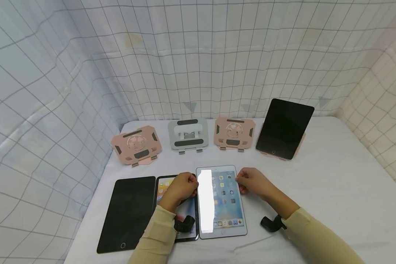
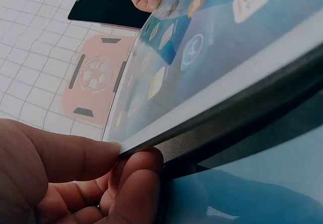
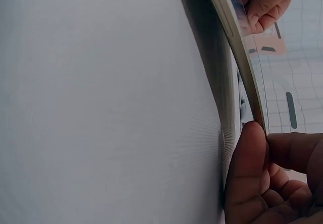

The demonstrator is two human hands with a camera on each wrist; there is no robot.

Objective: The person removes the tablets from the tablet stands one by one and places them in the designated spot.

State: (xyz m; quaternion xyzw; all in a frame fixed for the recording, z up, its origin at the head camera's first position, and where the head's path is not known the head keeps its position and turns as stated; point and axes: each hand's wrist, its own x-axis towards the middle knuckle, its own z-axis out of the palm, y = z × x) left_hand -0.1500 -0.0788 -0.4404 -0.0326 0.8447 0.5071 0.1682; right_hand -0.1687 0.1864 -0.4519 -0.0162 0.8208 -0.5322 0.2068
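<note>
A white-framed tablet (image 1: 227, 201) with a lit home screen is pinched at both long sides, toward its far end. My left hand (image 1: 183, 187) grips its left edge; in the left wrist view the thumb (image 2: 83, 158) lies on top and curled fingers sit underneath. The right hand (image 1: 252, 180) pinches the opposite edge between thumb and forefinger (image 3: 247, 158). A gap shows below that edge in the right wrist view. Under the left hand and wrist lies a black-framed tablet (image 1: 165, 183) with its screen on, partly hidden. Left of it lies a dark-screened black tablet (image 1: 128, 212).
Along the back of the white table (image 1: 343, 176) stand a pink tablet stand (image 1: 136, 145), a grey one (image 1: 189, 134) and another pink one (image 1: 234, 132). Farther right, a black tablet (image 1: 285, 128) leans on a pink stand. A checked curtain (image 1: 201, 66) hangs behind.
</note>
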